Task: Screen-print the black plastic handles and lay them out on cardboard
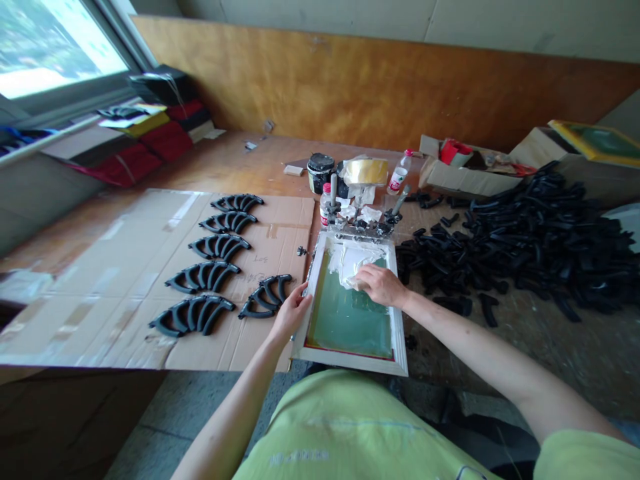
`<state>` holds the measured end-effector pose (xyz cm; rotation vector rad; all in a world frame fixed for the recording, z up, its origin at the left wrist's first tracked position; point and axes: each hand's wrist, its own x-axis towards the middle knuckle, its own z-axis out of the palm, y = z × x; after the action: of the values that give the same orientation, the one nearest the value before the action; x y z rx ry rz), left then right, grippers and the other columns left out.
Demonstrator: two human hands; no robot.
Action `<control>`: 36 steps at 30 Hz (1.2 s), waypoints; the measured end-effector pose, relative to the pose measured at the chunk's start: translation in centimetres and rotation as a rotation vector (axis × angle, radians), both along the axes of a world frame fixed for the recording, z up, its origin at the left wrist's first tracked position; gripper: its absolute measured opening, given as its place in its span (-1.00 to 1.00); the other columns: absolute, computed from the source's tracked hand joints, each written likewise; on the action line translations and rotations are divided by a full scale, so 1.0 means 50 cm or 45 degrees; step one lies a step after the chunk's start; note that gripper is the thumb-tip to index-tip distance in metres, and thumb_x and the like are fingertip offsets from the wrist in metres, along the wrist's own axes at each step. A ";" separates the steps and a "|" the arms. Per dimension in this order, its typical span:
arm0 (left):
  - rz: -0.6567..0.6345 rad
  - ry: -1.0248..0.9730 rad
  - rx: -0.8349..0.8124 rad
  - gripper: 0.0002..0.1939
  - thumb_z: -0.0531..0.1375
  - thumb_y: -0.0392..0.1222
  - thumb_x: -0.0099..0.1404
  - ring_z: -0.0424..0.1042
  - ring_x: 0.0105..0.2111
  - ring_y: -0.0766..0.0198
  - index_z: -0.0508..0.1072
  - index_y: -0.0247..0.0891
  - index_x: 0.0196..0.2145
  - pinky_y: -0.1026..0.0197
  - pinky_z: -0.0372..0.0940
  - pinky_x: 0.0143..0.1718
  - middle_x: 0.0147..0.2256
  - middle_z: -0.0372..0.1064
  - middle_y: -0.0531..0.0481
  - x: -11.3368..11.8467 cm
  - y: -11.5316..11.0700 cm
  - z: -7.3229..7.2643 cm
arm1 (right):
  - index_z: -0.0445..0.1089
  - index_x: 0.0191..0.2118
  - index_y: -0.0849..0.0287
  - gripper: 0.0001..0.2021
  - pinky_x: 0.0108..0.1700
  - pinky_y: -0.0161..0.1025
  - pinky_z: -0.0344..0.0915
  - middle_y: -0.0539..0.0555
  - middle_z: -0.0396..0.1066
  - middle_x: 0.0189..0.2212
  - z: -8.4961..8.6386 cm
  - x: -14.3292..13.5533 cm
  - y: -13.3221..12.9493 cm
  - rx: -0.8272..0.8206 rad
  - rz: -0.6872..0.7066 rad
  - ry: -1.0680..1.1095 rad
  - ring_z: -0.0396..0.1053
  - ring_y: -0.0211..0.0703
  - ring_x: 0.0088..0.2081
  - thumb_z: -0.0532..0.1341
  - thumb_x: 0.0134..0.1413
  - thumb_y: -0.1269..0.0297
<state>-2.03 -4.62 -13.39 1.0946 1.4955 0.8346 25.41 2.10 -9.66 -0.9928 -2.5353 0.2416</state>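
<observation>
Left hand [291, 309] pinches left edge of one framed screen [350, 323], between one cardboard sheet [115, 273] and one black heap [545, 240]; right hand [381, 284] pinches one white wad [351, 280] against screen. Six fanned black sets [204, 276] on cardboard.

No txt legible for certain. Handwritten marks [259, 259] on cardboard sheet [125, 267]: faint, unclear. Lettering [300, 456] on lime T-shirt [370, 433]: blurred. Label [398, 179] on rear plastic btl. [403, 163]: too sm.
</observation>
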 end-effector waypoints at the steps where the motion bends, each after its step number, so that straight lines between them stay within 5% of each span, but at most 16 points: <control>1: 0.002 -0.016 -0.009 -0.31 0.19 0.16 0.17 0.42 -0.42 0.24 0.29 -0.21 0.19 0.28 0.27 -0.43 -0.36 0.47 0.00 0.001 0.000 0.009 | 0.43 -0.11 0.15 -0.81 -0.12 -0.22 0.29 0.10 0.43 -0.23 0.012 -0.002 0.017 -0.028 -0.049 0.029 0.36 -0.10 -0.16 0.21 0.14 0.39; 6: -0.022 -0.100 -0.030 -0.19 0.23 0.22 0.11 0.39 -0.46 0.26 0.24 -0.22 0.23 0.30 0.24 -0.49 -0.39 0.46 0.01 -0.005 0.001 0.092 | 0.19 0.25 -0.08 -0.42 -0.12 -0.22 0.27 0.05 0.46 -0.18 0.085 -0.017 0.141 -0.131 -0.510 -0.034 0.41 -0.08 -0.19 0.28 0.11 0.23; 10: -0.012 -0.100 0.072 -0.33 0.14 0.30 0.17 0.37 -0.44 0.27 0.43 -0.25 0.06 0.30 0.24 -0.48 -0.32 0.45 -0.01 -0.001 0.023 0.188 | 0.19 0.25 0.00 -0.46 -0.11 -0.16 0.25 0.09 0.48 -0.18 0.113 0.067 0.182 -0.072 -0.812 0.018 0.41 -0.01 -0.19 0.21 0.16 0.13; 15: 0.162 -0.356 0.409 -0.42 0.10 0.25 0.24 0.44 -0.32 0.25 0.43 -0.29 -0.02 0.27 0.33 -0.33 -0.24 0.44 -0.04 0.045 0.111 0.272 | 0.40 -0.02 0.21 -0.69 -0.16 -0.15 0.29 0.15 0.50 -0.31 0.028 0.181 0.124 -0.177 -1.178 0.273 0.42 -0.02 -0.26 0.06 0.22 0.22; 18: 0.225 -0.415 0.453 -0.45 0.06 0.19 0.29 0.43 -0.38 0.31 0.36 -0.30 0.03 0.31 0.32 -0.39 -0.34 0.42 -0.01 0.070 0.153 0.286 | 0.41 -0.08 0.18 -0.75 -0.12 -0.17 0.29 0.13 0.49 -0.26 -0.054 0.150 0.063 -0.379 -0.858 0.243 0.42 -0.07 -0.21 0.15 0.15 0.25; 22: 0.316 -0.385 0.479 -0.43 0.03 0.23 0.30 0.40 -0.41 0.37 0.32 -0.24 0.06 0.37 0.27 -0.44 -0.32 0.42 -0.01 0.084 0.124 0.242 | 0.42 -0.10 0.11 -0.76 0.02 -0.13 0.21 0.10 0.43 -0.14 -0.094 0.074 0.016 -0.354 -0.492 0.040 0.33 -0.07 -0.04 0.26 0.07 0.33; 28: 0.105 -0.391 -0.234 -0.32 0.10 0.32 0.20 0.44 -0.45 0.25 0.38 -0.34 -0.01 0.31 0.21 -0.57 -0.32 0.48 -0.15 0.106 -0.027 0.101 | 0.44 -0.20 0.13 -0.88 -0.02 -0.14 0.21 0.11 0.38 -0.26 -0.027 -0.059 -0.049 -0.222 -0.274 0.186 0.29 -0.05 -0.13 0.20 0.17 0.28; 31: 0.452 -0.444 -0.250 -0.36 0.09 0.36 0.17 0.44 -0.47 0.26 0.38 -0.30 -0.12 0.33 0.17 -0.61 -0.41 0.43 -0.06 0.076 -0.070 0.042 | 0.45 -0.14 0.13 -0.81 -0.03 -0.11 0.21 0.13 0.39 -0.26 -0.020 -0.184 -0.095 -0.172 0.026 0.133 0.27 -0.02 -0.12 0.13 0.24 0.24; 33: 0.702 -0.403 -0.187 -0.41 0.10 0.35 0.16 0.40 -0.51 0.31 0.37 -0.29 -0.22 0.35 0.15 -0.61 -0.46 0.40 0.00 0.018 -0.091 0.005 | 0.43 -0.05 0.11 -0.75 0.00 -0.13 0.21 0.13 0.40 -0.22 -0.036 -0.264 -0.103 -0.216 0.184 0.101 0.27 -0.03 -0.09 0.12 0.25 0.18; 36: 0.909 -0.237 -0.227 -0.40 0.02 0.35 0.19 0.35 -0.56 0.36 0.37 -0.32 -0.29 0.35 0.16 -0.59 -0.43 0.43 -0.07 -0.097 -0.127 -0.053 | 0.38 0.06 0.11 -0.67 0.03 -0.19 0.21 0.13 0.40 -0.14 -0.078 -0.356 -0.065 -0.360 0.183 0.030 0.29 -0.08 -0.03 0.11 0.27 0.13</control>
<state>-6.87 -10.97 -16.05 0.3193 1.7765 1.2159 7.61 -1.16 -13.57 -0.8993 -2.6008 0.6649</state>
